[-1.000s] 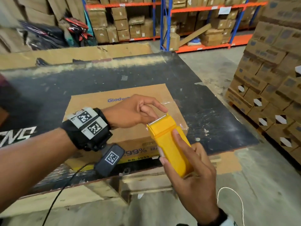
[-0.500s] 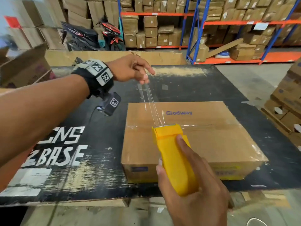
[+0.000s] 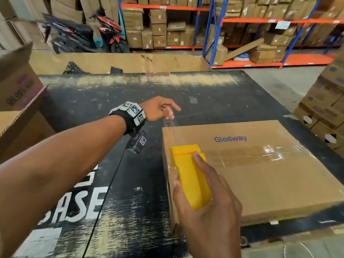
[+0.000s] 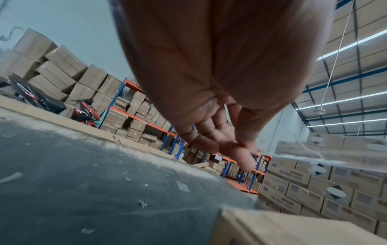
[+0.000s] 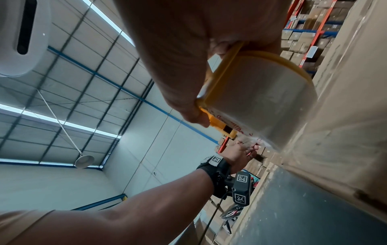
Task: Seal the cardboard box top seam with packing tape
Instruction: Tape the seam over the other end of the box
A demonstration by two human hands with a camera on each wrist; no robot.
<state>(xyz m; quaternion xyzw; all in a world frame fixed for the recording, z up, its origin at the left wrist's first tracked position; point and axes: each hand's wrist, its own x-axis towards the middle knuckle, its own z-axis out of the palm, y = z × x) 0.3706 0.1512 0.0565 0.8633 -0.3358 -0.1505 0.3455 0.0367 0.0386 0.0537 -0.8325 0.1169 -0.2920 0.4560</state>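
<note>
One cardboard box [image 3: 260,174] (brown, glossy tape along its seam) lay near the table's [image 3: 130,202] front edge; the right hand [image 3: 210,211] gripped one yellow dispenser [image 3: 189,175], the left hand [image 3: 158,110] pinched the clear tape end [image 3: 170,121].

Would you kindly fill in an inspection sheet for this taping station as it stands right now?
Surface: black table, scuffed, white lettering at its near left.
Job's things: cardboard box flat on the table, clear tape along its top seam; yellow tape dispenser at the box's left edge.
Clutter: open cartons at the table's left.
Hands: left hand pinches the clear tape end beyond the box's far left corner; right hand grips the dispenser.
Cables: black cable hangs from the left wrist camera across the table.
Surroundings: shelving with cartons, parked motorbikes, stacked boxes at right.
</note>
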